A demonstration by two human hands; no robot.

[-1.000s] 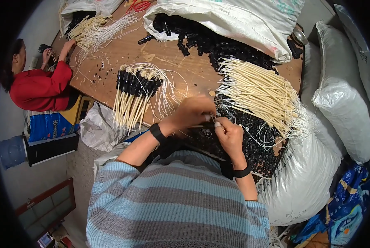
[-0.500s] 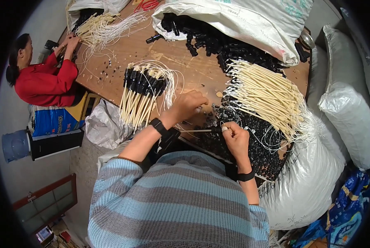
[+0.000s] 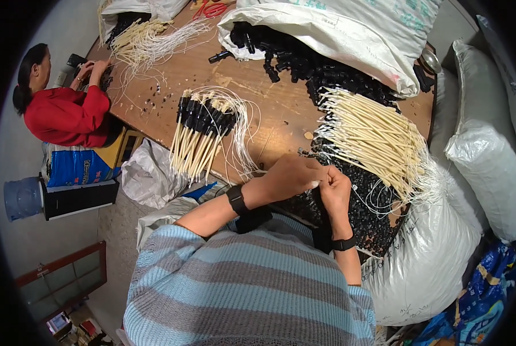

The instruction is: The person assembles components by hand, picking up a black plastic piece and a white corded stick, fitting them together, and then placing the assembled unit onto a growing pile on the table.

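Left hand [image 3: 295, 175] bent inward, meeting right hand [image 3: 336, 187] at the fingertips; can't tell if either is open or closed, contents hidden. Table [image 3: 275, 106]: black-topped sticks [image 3: 203, 130] left of grip, black bits [image 3: 376, 222] just right, pale sticks [image 3: 373, 138] beyond. Co-worker [image 3: 68, 115] far left, sacks [image 3: 481, 138] far right.

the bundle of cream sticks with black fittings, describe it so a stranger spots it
On the brown table, find the big open white sack at the far edge. Off its left end, just beyond the left wristband, lies the bundle. It has black fittings across its far half, unlike the bigger cream pile on the right.
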